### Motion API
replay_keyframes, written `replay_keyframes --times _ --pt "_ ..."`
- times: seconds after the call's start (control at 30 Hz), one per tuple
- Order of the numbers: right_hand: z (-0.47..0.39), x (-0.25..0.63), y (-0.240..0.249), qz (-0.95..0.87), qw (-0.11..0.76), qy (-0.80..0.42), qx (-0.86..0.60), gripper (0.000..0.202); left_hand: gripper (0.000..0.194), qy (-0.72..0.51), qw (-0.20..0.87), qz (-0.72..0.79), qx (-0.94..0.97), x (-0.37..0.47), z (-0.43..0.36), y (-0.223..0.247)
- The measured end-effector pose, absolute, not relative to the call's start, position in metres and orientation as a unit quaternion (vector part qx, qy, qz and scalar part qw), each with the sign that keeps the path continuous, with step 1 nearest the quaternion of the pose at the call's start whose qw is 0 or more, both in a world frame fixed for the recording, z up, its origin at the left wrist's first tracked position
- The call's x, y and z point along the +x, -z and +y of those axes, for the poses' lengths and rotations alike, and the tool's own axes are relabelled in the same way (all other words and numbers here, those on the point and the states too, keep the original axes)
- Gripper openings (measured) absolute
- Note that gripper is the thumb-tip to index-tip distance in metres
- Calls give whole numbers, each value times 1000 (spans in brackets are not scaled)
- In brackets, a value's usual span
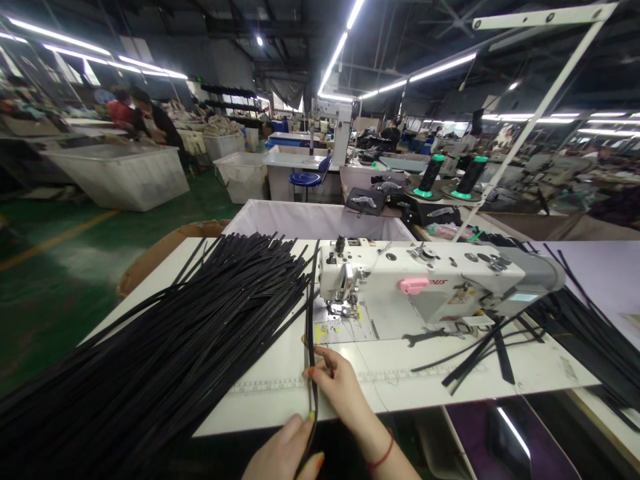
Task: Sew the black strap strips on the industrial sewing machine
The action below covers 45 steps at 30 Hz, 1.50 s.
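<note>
- Holding strip (311,327) in right hand (337,377), pinched narrow between thumb and fingers, and in left hand (285,450) at seven o'clock, gripping lower down.
- Best run flat and lightly taut toward twelve o'clock, beside machine (370,260).
- Beware snagging on pile (200,333) at ten o'clock.
- Move freely over bare table (405,360) at three o'clock; mind wrench (429,336) just above, front edge at six.

The left hand (281,452) has orange and yellow-green nails (313,415); the right hand (333,373), an orange-red nail (312,371) and a thin red bracelet (389,449).
</note>
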State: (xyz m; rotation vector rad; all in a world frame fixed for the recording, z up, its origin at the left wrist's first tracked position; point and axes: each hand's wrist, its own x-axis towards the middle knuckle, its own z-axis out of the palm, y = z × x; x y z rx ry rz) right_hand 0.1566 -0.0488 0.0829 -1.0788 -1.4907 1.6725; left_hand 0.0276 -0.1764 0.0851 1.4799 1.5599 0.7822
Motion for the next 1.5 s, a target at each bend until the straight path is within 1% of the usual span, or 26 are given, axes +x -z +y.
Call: replay_keyframes --times 0.07,0.17,0.23,0.27,0.4,0.5,0.7,1.0,1.33,1.5 --pt "-50 159 -83 -520 338 -679 -393 40 31 -351 409 606 585 23 -164 -90" --pt "-50 173 -84 -489 349 -702 -382 43 37 -432 402 638 495 10 -130 -89" --pt "-51 181 -84 -497 347 -697 -383 45 48 -462 447 638 423 4 -99 -86" --pt "-51 184 -84 -505 346 -692 -382 45 50 -479 475 619 402 4 -84 -86" --pt "-50 193 -84 -533 335 -675 -384 39 40 -553 595 468 349 17 -38 -90" --pt "-50 200 -85 -537 330 -670 -392 31 34 -578 630 402 327 28 -28 -94" --pt "-49 205 -86 -535 310 -679 -395 25 27 -596 609 423 309 27 -35 -92" --pt "-49 209 -97 -560 290 -666 -398 28 32 -565 563 482 363 26 -36 -91" --pt "-49 207 -99 -586 273 -653 -394 22 34 -539 532 514 402 25 -36 -92" --pt "-50 204 -99 -616 247 -628 -406 22 31 -536 553 497 400 27 -40 -86"
